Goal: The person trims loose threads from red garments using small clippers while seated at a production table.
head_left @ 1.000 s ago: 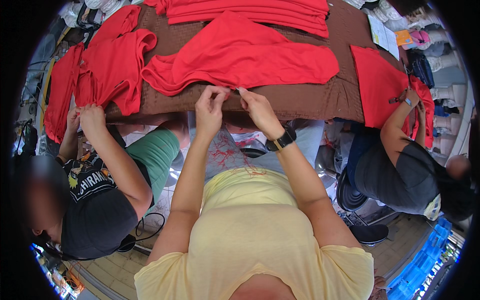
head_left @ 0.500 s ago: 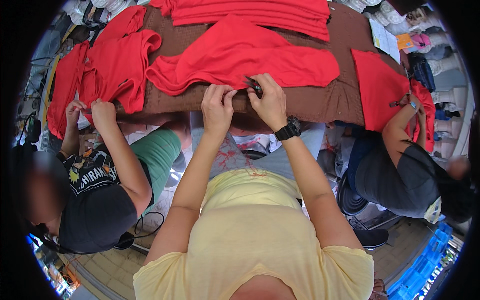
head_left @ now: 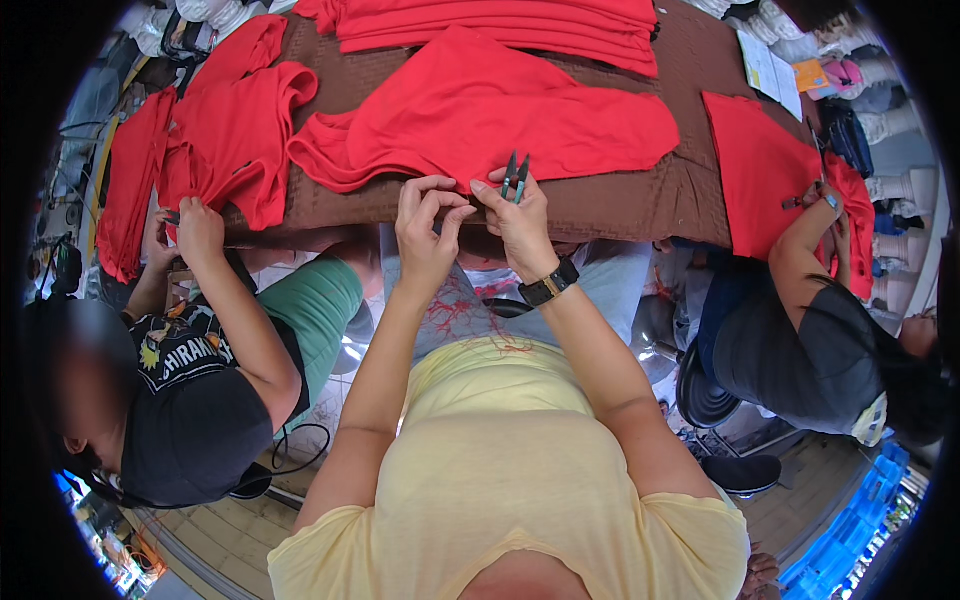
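Note:
A red garment lies spread on the brown-covered table, its near edge just beyond my hands. Dark thread snips are held in my right hand, blades upward and apart over that edge. My left hand is beside it on the left, fingers curled and thumb meeting a fingertip in a pinch. Whatever is between those fingertips is too small to make out. Red loose threads are strewn over my lap.
Stacked red garments lie at the far side. More red cloth is at the left, by a co-worker in black. Another co-worker handles red fabric at the right. Papers rest at the far right.
My right hand has turned, and the snips now point upward with their blades showing. My left fingers have lifted and curled differently. The left co-worker's hands have shifted slightly.

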Available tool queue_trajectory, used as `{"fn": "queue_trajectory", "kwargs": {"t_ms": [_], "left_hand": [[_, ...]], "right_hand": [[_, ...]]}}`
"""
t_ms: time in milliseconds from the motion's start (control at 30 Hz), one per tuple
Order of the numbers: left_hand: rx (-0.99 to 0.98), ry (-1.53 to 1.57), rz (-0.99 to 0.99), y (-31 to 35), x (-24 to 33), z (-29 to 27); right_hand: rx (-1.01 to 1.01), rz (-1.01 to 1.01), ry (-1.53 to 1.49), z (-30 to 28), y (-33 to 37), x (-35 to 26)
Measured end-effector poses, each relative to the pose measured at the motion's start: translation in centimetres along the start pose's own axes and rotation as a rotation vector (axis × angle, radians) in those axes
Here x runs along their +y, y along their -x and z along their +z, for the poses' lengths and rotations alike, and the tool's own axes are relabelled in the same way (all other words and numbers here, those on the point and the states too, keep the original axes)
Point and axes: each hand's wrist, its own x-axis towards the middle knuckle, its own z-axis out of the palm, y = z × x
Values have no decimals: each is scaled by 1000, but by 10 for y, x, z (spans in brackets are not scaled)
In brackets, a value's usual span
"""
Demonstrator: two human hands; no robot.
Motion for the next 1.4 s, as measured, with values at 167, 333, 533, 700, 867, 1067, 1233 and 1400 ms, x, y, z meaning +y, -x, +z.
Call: {"fn": "queue_trajectory", "kwargs": {"t_ms": [167, 333, 533, 700, 867, 1067, 1233, 1400], "left_hand": [[63, 85, -169, -3, 5, 3], [-20, 85, -167, -9, -6, 4], [35, 174, -126, 2, -22, 4], [97, 106, -172, 8, 2, 11], [130, -55, -45, 2, 3, 25], [82, -46, -47, -2, -7, 16], [19, 114, -178, 10, -5, 6], [-5, 185, -242, 14, 0, -3]], "right_hand": [[-9, -17, 16, -2, -1, 0], [-14, 27, -9, -3, 0, -1], [-40, 74, -106, -6, -3, -7], [-40, 94, -142, -7, -3, -9], [-10, 90, -116, -3, 0, -9], [20, 51, 1, -5, 6, -12], [-34, -108, 257, -8, 14, -6], [-246, -140, 707, -13, 36, -9]]}}
